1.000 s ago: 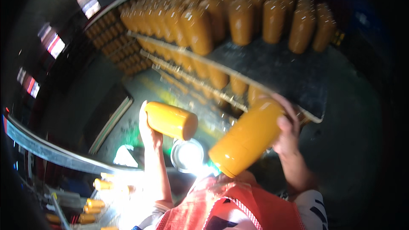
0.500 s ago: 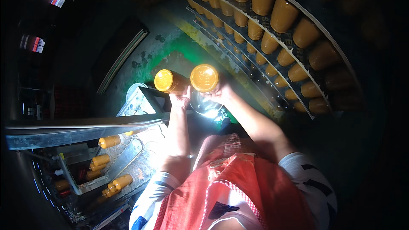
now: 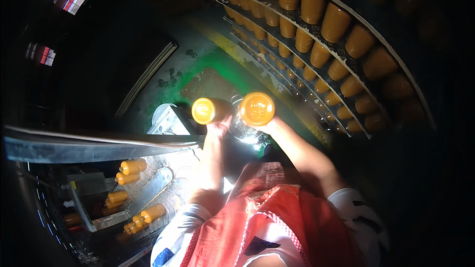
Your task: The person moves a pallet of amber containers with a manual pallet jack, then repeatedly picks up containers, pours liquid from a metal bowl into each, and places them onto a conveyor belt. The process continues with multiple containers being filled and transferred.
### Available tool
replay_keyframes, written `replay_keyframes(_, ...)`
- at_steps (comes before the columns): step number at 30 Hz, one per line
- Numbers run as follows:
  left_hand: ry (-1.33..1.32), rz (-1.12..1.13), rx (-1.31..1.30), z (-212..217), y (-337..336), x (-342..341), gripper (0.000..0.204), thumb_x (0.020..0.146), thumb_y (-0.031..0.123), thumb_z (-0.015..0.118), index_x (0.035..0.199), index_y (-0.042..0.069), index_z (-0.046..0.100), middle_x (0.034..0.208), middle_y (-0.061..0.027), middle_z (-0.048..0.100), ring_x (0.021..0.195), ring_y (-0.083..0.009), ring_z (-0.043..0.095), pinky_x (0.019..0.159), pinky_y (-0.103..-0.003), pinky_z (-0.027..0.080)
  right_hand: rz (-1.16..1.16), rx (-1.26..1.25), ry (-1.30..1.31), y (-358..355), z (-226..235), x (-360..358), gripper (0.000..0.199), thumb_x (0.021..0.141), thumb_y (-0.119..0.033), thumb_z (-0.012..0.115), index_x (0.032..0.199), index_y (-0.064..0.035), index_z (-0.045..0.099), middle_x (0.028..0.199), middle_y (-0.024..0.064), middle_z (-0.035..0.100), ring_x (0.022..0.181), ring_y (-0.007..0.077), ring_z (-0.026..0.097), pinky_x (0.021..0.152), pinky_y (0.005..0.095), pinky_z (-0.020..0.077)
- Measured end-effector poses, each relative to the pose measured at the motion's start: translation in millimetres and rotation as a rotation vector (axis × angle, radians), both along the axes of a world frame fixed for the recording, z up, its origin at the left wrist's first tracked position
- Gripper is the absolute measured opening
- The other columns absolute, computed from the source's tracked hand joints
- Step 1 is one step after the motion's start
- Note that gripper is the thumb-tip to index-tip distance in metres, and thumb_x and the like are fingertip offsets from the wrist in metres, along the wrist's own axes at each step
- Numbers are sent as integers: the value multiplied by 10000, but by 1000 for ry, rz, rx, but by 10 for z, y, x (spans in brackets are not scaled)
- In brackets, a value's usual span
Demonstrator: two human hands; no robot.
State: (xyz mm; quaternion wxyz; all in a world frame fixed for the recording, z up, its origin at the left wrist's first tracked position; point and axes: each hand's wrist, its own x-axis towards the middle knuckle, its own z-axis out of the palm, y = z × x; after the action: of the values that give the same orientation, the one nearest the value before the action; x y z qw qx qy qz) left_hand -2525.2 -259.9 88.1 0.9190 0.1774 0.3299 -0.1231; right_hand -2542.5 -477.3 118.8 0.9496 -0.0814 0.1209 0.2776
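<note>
Orange cylindrical jars, glossy and glass-like, two in number, side by side but apart at the centre of the frame, round embossed ends toward the camera. One in the grasp of the left hand, the other in the grasp of the right hand; right fingers mostly hidden, exact grip impossible to tell. Look stiff and probably heavy, slippery when wet, breakable if glass; best held around the barrel, palm to the wall. At upper right, at least three dark shelf boards with pale ragged edges, bearing rows of jars too many and dim to count. At lower left, at least seven more orange jars on or beside a pale, glaring metal surface, below one long blue-grey metal rail. At lower centre, one red cloth apron.
</note>
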Motion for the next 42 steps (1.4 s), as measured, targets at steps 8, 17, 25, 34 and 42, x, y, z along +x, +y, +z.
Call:
replay_keyframes(8,-124,-143,51,368,769,-1657,449,945,424,600,1204,59,631,1151,-123,686,1052,-253,671,871,-463,582,130,204,-105,-749,-250,-1497,451,982,-479,508,1324,-206,615,1345,246,563,1168,484,559,864,589,549)
replay_keyframes(17,-184,138,1274,2277,3330,-3185,384,893,320,718,1168,53,703,1015,-71,712,871,-159,690,818,-339,576,200,3,-159,-1175,-290,-2613,514,1002,-525,441,1401,-216,539,1350,236,547,1232,472,532,945,604,508)
replay_keyframes(25,61,315,2235,1573,5357,-2659,421,775,361,793,1165,206,753,1311,-165,605,1152,-338,619,1010,-410,487,-114,-833,-271,1452,720,-2393,497,986,-408,509,1351,-71,532,1163,169,648,1033,276,645,879,394,553)
replay_keyframes(34,73,323,2164,21,6368,-2316,407,727,275,841,1125,235,766,1360,-81,550,1258,-329,477,1031,-431,454,-345,-1583,-1345,4742,1365,-1787,420,737,-38,807,1150,-64,730,1346,142,515,1189,287,551,1026,381,439)
replay_keyframes(42,-158,358,2160,170,6721,-2936,379,840,198,726,1218,209,720,1423,-124,535,1355,-331,429,1093,-412,406,-248,-1819,-1620,6801,54,-1347,386,724,-156,837,1099,-221,774,1380,197,487,1252,395,432,1078,457,388)
